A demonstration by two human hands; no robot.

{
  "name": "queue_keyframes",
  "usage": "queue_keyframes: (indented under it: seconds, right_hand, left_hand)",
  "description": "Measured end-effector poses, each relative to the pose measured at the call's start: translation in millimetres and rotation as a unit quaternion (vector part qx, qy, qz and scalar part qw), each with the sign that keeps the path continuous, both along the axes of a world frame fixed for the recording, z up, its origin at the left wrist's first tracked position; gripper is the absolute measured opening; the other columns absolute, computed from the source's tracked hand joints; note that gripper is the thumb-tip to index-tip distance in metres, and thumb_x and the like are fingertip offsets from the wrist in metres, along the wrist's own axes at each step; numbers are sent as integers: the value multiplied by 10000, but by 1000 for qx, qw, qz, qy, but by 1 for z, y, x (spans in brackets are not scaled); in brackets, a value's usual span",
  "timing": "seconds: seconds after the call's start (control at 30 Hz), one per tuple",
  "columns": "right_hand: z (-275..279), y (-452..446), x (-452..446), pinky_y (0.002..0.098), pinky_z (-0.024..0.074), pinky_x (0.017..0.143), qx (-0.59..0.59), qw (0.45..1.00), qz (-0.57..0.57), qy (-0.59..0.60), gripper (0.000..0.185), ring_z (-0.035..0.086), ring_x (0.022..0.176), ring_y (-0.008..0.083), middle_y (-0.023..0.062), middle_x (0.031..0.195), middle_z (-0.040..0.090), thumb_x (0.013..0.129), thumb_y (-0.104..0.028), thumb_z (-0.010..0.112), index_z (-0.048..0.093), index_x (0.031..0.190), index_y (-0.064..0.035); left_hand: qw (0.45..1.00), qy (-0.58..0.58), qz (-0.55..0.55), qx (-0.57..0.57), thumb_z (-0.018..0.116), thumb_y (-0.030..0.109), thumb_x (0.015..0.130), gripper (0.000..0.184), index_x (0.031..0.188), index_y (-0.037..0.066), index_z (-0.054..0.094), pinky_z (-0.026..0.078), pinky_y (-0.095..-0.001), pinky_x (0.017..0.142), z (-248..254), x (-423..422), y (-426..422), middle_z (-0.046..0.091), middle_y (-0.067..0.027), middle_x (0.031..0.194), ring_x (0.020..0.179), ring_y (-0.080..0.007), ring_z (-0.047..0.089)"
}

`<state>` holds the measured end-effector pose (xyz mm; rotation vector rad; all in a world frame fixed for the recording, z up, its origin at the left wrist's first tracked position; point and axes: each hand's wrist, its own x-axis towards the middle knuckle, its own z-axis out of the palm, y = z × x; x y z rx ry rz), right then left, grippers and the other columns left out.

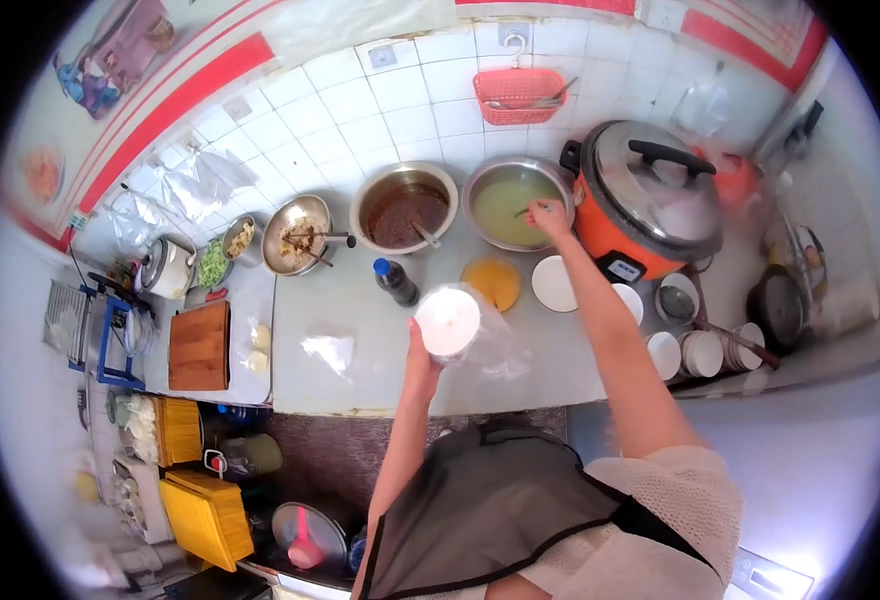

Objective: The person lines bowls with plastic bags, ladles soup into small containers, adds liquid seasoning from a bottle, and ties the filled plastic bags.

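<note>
White tiles (330, 100) ran along the wall, and a long gray surface (360, 390) stood under them. Over the surface, near its front edge, was a white bowl (450, 322). It sat up against the left fingers (416, 335), which were closed on its left side and holding it. Its round opening faced up. A see-through plastic bag (505, 345) hung around the bowl and puffed out to the right.

The right fingers (537, 214) were well apart from the bowl, farther back and to the right. They were pinched shut on a thin thing (522, 212), over a metal pot (467, 200) of pale green soup. It was too small to tell just what the thin thing was.

Behind the bowl and a bit left stood a dark bottle (400, 288) with a blue cap. Just to the bowl's right was a round dish of yellow stuff (490, 285), and next to that a white dish (554, 284). A big pot of brown sauce (356, 210) sat to the left of the green soup. A fat orange cooker (615, 225) with a shiny lid stood on the right. Far to the left were a small pan (269, 235) with bits of food and a brown wood board (199, 346). A pink basket (520, 97) hung on the tiles.
</note>
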<state>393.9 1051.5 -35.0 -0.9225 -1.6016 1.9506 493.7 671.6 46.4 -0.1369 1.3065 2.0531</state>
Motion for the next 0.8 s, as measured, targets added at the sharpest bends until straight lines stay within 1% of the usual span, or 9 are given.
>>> queue_keyframes:
  seconds: [0.07, 0.1, 0.17, 0.27, 0.4, 0.47, 0.53, 0.73, 0.8]
  right_hand:
    - [29, 8, 20, 274, 514, 613, 265, 945, 161, -101, 187, 663, 701, 179, 115, 726, 670, 822, -147, 605, 662, 804, 30]
    - [38, 7, 26, 274, 514, 613, 267, 945, 159, -100, 187, 663, 701, 179, 115, 726, 670, 822, -147, 605, 662, 804, 30]
    - [42, -3, 44, 326, 509, 649, 469, 879, 51, -71, 201, 661, 711, 267, 171, 765, 671, 807, -167, 593, 672, 807, 18]
    - [24, -6, 51, 358, 500, 707, 482, 867, 124, -28, 195, 642, 752, 331, 191, 793, 650, 792, -169, 586, 670, 856, -5]
    - [40, -8, 69, 397, 476, 714, 464, 883, 56, -43, 192, 605, 787, 376, 188, 803, 637, 801, -167, 549, 653, 831, -8]
    - [25, -8, 70, 394, 477, 716, 467, 882, 54, -30, 189, 606, 791, 371, 186, 813, 639, 804, -167, 552, 657, 842, -15]
    - [25, -11, 72, 391, 479, 718, 472, 880, 51, -16, 186, 607, 796, 366, 185, 822, 641, 807, -168, 555, 662, 853, -22]
    - [56, -19, 92, 316, 500, 687, 338, 938, -56, 57, 206, 654, 745, 226, 147, 770, 661, 844, -149, 566, 654, 894, 30]
    - [81, -23, 104, 249, 503, 642, 154, 978, -58, 129, 222, 638, 698, 148, 105, 750, 660, 882, -143, 543, 649, 916, 50]
  left_hand:
    - [1000, 10, -12, 6, 217, 575, 946, 654, 1385, 104, 331, 442, -422, 917, 0, -8, 9, 480, -81, 1322, 1175, -233, 500]
    - [1000, 11, -13, 8, 217, 575, 946, 654, 1385, 104, 331, 442, -422, 917, -3, -13, 15, 480, -81, 1322, 1175, -233, 500]
    - [1000, 12, -20, 21, 234, 560, 951, 635, 1380, 103, 337, 433, -439, 925, -14, -18, 24, 477, -84, 1323, 1193, -240, 483]
    - [999, 26, -37, 1, 251, 533, 959, 608, 1379, 102, 332, 436, -436, 923, -8, -25, 44, 476, -86, 1324, 1193, -248, 482]
    - [999, 25, -41, -4, 265, 498, 967, 576, 1379, 100, 325, 452, -443, 899, -9, -44, 66, 479, -91, 1316, 1191, -251, 484]
    - [995, 85, -48, -37, 312, 528, 943, 573, 1326, 104, 359, 539, -418, 711, -17, -54, 80, 541, -101, 1223, 1058, -242, 583]
    - [994, 88, -50, -43, 323, 525, 942, 563, 1309, 101, 370, 547, -395, 657, -26, -65, 95, 554, -105, 1198, 1024, -246, 600]
    - [995, 82, -42, -42, 356, 532, 931, 573, 1277, 77, 389, 558, -371, 563, -78, -104, 145, 583, -113, 1143, 918, -272, 643]
    - [996, 72, -36, -43, 359, 539, 927, 582, 1272, 72, 399, 558, -382, 562, -87, -111, 159, 589, -113, 1133, 905, -277, 647]
